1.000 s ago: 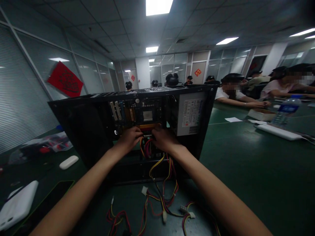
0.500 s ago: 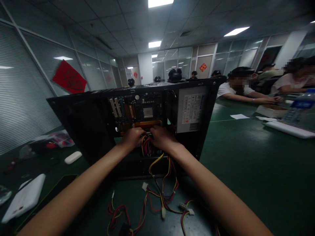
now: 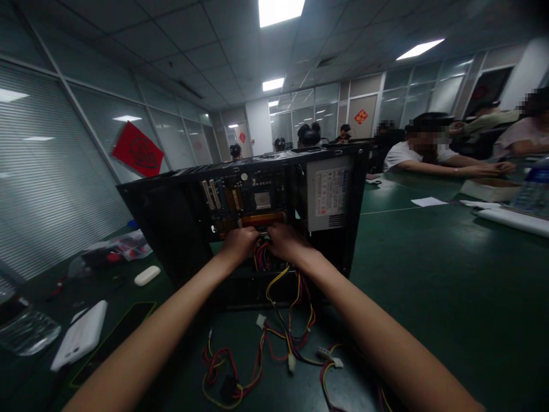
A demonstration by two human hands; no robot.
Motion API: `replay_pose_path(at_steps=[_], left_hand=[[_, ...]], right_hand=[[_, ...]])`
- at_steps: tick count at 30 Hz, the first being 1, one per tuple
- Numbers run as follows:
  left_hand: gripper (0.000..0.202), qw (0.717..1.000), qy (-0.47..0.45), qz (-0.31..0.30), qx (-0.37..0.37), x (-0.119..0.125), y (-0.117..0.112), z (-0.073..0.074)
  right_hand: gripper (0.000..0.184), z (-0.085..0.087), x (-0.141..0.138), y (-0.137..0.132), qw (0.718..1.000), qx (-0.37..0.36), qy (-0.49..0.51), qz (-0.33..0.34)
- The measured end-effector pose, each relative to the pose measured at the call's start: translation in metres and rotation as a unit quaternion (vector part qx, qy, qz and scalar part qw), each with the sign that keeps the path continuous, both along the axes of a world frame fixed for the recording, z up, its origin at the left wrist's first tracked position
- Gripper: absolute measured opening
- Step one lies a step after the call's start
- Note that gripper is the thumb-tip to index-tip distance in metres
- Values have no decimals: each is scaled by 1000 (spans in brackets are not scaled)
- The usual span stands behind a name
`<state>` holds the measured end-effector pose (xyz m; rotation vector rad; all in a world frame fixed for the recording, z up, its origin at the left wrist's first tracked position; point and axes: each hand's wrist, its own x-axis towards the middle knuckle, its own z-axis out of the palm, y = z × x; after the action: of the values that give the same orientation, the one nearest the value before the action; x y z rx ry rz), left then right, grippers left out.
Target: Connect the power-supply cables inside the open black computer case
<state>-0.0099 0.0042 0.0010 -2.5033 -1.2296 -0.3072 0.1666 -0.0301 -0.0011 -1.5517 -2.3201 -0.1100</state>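
An opened black computer case (image 3: pixel 165 223) stands on the table in front of me. Inside are a motherboard (image 3: pixel 249 191) and, at the right, a silver power supply (image 3: pixel 316 214) with a white label. At the motherboard's lower edge, my left hand (image 3: pixel 239 245) is closed, with bent fingers. My right hand (image 3: pixel 286 241) is closed close beside it. Whatever the fingertips grip is hidden. A bundle of red, yellow and black power cables (image 3: pixel 262 260) hangs between and below the hands. Loose cable ends with a white connector (image 3: pixel 291 363) lie on the table.
On the left are a white case (image 3: pixel 147 276), a white box-like item (image 3: pixel 81 335), a dark phone-like slab (image 3: pixel 118 337), a plastic bottle (image 3: pixel 30 326) and a plastic bag (image 3: pixel 120 252). Across the green table (image 3: pixel 407 274), a person (image 3: pixel 424 149) sits near an open box (image 3: pixel 491 190).
The view has shifted, so the case's left side and the items beside it appear farther right. Both hands stay at the same spot on the motherboard's lower edge.
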Motion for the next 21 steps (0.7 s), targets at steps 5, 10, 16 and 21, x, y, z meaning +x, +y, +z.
replay_pose_path(at_steps=[5,10,16,21], left_hand=[[31,1000,12,-1,1,1,-2,2],[28,1000,18,5,8,1,-6,5],[29,999,34,18,26,1,-6,4],[27,999,22,10,21,-1,-5,3]], right_hand=[[27,2,0,-3,1000,-1,1,-2],[27,4,-1,-5,1000,-12,0,-4],[29,3,0,-4,1000,-9,-4,2],[28,3,0,-5,1000,-12,-2,-1]])
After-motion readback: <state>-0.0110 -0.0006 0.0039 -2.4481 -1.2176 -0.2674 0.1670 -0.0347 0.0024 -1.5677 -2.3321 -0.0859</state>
